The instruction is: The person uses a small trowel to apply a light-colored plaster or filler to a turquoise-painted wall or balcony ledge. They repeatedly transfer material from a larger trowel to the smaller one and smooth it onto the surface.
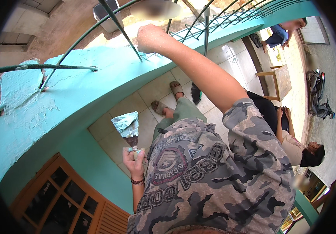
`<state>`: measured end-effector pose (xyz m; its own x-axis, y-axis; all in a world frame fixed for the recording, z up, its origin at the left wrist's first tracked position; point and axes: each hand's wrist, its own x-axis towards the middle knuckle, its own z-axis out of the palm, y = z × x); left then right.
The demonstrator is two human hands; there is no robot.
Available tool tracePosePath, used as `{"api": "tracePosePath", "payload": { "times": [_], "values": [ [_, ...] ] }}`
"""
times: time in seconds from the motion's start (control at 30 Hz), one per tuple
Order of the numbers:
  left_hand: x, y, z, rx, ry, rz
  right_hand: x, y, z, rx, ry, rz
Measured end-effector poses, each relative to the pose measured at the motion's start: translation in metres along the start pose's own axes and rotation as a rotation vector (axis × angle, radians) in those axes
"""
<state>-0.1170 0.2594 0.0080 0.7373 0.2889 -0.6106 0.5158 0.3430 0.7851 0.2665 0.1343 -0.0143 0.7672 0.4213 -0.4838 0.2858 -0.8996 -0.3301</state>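
One scraper point(126, 126) extends from the left hand point(135, 160), its handle pinched between thumb and fingers; beyond it, open room over floor tiles point(140, 103) reaches the turquoise ledge point(80, 84); its long axis points away from that hand, ledgeward. The right hand point(151, 39) curls beside a green bar point(122, 30), grip unclear

Strong daylight – the ground point(301, 78) at right bleaches nearly white. Floor tiles point(152, 85) mostly soft-lit, with white glints toward the upper right. Ledge point(74, 85) bright on top, underside shaded; door point(60, 183) at lower left dimmer, its panes near black. Fisheye bows the ledge into an arc – black vignette rounds the rim. Shirt point(214, 163) print crisp; smeared patches at top edge and right side.
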Motion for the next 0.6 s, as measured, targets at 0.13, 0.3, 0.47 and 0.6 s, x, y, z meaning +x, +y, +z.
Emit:
{"api": "tracePosePath", "payload": {
  "times": [0.13,0.3,0.47,0.6],
  "values": [
    [0.0,0.007,0.007,-0.018,0.017,0.01,-0.001,-0.002,-0.011,0.154,-0.132,0.013],
    [0.001,0.009,0.006,0.05,-0.011,0.001,0.003,0.012,-0.001,0.341,-0.06,-0.065],
    [0.001,0.013,0.013,0.063,0.0,0.015,0.005,0.006,0.004,0.424,0.036,-0.061],
    [0.001,0.014,0.018,0.038,0.013,0.024,-0.005,0.005,0.005,0.339,0.146,-0.079]
  ]
}}
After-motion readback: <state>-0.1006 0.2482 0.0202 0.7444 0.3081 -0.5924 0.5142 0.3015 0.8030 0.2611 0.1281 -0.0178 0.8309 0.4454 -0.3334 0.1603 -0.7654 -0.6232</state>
